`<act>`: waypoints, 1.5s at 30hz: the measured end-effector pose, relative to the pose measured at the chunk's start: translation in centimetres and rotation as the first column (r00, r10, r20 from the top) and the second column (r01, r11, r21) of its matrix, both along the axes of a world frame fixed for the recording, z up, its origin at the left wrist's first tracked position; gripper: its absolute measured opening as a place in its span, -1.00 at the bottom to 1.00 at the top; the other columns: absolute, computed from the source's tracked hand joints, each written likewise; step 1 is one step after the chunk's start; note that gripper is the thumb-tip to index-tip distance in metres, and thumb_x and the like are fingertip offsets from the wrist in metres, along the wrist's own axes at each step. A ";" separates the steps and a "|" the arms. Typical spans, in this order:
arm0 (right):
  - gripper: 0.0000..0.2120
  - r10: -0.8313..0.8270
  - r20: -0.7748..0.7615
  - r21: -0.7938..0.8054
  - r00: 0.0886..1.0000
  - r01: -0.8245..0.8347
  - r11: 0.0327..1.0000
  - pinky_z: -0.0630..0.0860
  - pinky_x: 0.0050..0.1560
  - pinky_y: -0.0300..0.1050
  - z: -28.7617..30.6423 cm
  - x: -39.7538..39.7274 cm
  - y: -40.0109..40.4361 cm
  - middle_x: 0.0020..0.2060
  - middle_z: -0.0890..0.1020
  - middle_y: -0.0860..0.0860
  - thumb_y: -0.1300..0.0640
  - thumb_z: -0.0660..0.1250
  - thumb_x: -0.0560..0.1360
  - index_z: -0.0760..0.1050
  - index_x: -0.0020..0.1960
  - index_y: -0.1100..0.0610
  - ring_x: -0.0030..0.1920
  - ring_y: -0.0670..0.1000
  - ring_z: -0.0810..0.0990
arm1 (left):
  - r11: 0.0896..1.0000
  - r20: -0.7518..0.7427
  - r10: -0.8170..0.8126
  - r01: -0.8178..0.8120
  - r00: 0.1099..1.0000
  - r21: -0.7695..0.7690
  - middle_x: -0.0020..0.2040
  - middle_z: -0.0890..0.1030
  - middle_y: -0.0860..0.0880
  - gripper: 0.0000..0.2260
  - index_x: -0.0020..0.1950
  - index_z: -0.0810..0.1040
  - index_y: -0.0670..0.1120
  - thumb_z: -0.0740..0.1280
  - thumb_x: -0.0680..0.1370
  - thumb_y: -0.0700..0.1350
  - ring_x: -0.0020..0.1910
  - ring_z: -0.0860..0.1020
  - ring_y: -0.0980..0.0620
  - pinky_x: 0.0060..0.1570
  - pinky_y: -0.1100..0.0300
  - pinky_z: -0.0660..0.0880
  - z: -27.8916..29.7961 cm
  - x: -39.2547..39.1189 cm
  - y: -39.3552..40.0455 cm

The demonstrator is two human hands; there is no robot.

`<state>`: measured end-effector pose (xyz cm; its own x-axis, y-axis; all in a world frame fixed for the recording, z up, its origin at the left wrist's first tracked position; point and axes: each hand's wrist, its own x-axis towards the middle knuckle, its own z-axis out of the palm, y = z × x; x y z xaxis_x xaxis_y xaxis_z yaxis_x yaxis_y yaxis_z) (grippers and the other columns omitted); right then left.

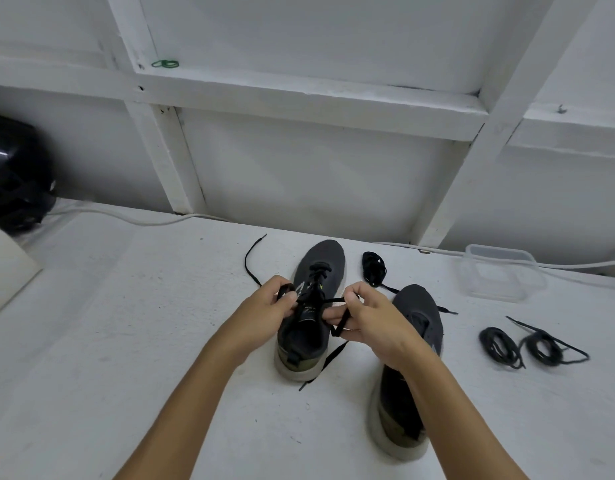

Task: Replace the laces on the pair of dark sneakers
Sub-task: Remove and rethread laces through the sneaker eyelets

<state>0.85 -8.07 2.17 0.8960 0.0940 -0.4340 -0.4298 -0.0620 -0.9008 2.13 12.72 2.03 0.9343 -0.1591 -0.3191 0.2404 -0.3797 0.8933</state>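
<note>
a: what are the hands doing?
b: left hand (276,299) pinches one lace (328,301) end, fingers curled; right hand (363,317) grips the other, both over the left shoe (311,306).
a: which step?
b: lacing the left shoe, i'd judge. next, thread an end through the next eyelet.
a: the rest?
b: right shoe (411,358) lies right of it; coiled laces (531,346) further right.

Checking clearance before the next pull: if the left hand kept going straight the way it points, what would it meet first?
Probably the laced sneaker: the left hand, pinching the lace, points at its midfoot, though depth is unclear.
</note>
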 end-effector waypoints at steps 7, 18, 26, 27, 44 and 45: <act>-0.81 0.069 -0.065 0.057 0.996 -0.065 0.996 0.58 0.08 -0.01 0.6 0.3 -0.3 -0.02 0.76 0.01 0.04 0.09 0.72 0.38 0.01 0.08 0.02 0.00 0.74 | 0.998 0.007 0.068 -0.068 0.998 0.011 -0.09 0.70 0.10 -0.85 -0.09 0.46 0.13 0.19 0.67 0.03 -0.20 0.63 0.30 -0.11 0.16 0.50 0.6 0.0 0.3; -0.73 0.354 0.255 -0.738 0.900 -0.055 0.673 0.56 -0.19 0.03 0.1 0.5 2.1 -0.26 0.63 -0.02 0.13 0.42 0.48 0.35 0.04 0.02 -0.22 0.06 0.61 | 0.852 0.372 -0.163 -0.059 0.914 0.520 -0.10 0.59 0.14 -0.72 0.09 0.42 0.04 0.46 0.48 -0.07 -0.11 0.59 0.07 -0.19 0.19 0.49 -1.7 0.0 -2.0; -0.93 0.349 0.153 -0.678 0.925 -0.159 0.718 0.40 -0.28 -0.30 0.2 0.9 0.3 -0.21 0.64 -0.11 0.08 0.39 0.56 0.50 -0.05 -0.04 -0.19 -0.07 0.61 | 0.930 0.364 -0.026 -0.111 0.931 0.350 -0.22 0.62 0.13 -0.84 -0.12 0.52 0.04 0.48 0.48 0.00 -0.23 0.58 0.17 -0.25 0.27 0.51 -2.7 -0.6 -0.3; -0.94 0.372 0.135 -0.688 0.918 -0.184 0.702 0.40 -0.28 -0.33 0.6 1.0 -0.3 -0.19 0.66 -0.12 0.09 0.36 0.58 0.54 -0.06 -0.04 -0.16 -0.06 0.62 | 0.956 0.322 -0.009 -0.086 0.947 0.281 -0.23 0.63 0.14 -0.85 -0.14 0.54 0.06 0.49 0.48 0.04 -0.25 0.57 0.20 -0.26 0.34 0.49 -2.7 -0.5 0.4; -0.81 0.170 0.162 -0.149 0.972 -0.146 0.978 0.60 -0.25 -0.24 3.5 5.5 0.5 -0.10 0.74 -0.01 0.01 0.41 0.57 0.68 0.10 0.07 -0.22 -0.03 0.73 | 0.994 0.158 0.103 -0.096 0.982 -0.052 0.02 0.69 0.18 -0.70 0.10 0.63 0.15 0.25 0.60 -0.22 -0.07 0.64 0.25 -0.14 0.29 0.50 3.6 5.3 1.0; -0.81 0.276 0.168 -0.277 0.946 -0.224 0.935 0.56 -0.30 -0.29 3.7 5.6 1.0 -0.21 0.73 -0.08 -0.07 0.42 0.55 0.69 0.03 0.01 -0.27 -0.08 0.70 | 0.997 0.191 0.065 -0.058 0.979 -0.043 0.01 0.69 0.22 -0.69 0.10 0.63 0.18 0.25 0.60 -0.22 -0.07 0.62 0.31 -0.09 0.28 0.49 4.0 5.8 0.6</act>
